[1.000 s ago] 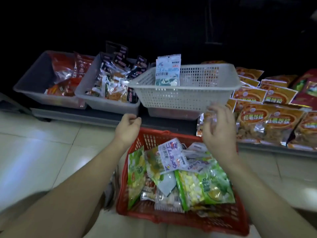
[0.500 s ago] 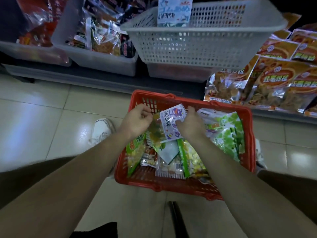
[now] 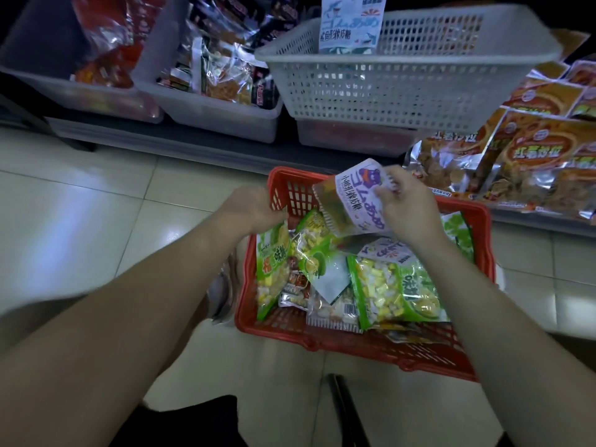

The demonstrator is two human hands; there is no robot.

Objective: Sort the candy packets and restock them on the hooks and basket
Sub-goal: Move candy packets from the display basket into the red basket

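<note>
A shop: snack-filled bins (image 3: 206,114) on a shelf (image 3: 180,140), red shopping basket (image 3: 322,342).

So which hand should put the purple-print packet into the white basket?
The right hand: it holds the packet up, nearer the white basket. The left hand sits low at the rim of the red basket.

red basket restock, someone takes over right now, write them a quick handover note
Right hand pinches a purple-and-white packet, held above the red basket.
Left hand sits at the basket's far left corner, beside the green packets; its grip is blurred and unclear.
White basket ahead holds one blue-and-white packet.
Left to do: place the held packet, then sort the green packets and the rest of the red basket. Hooks are not in view.
</note>
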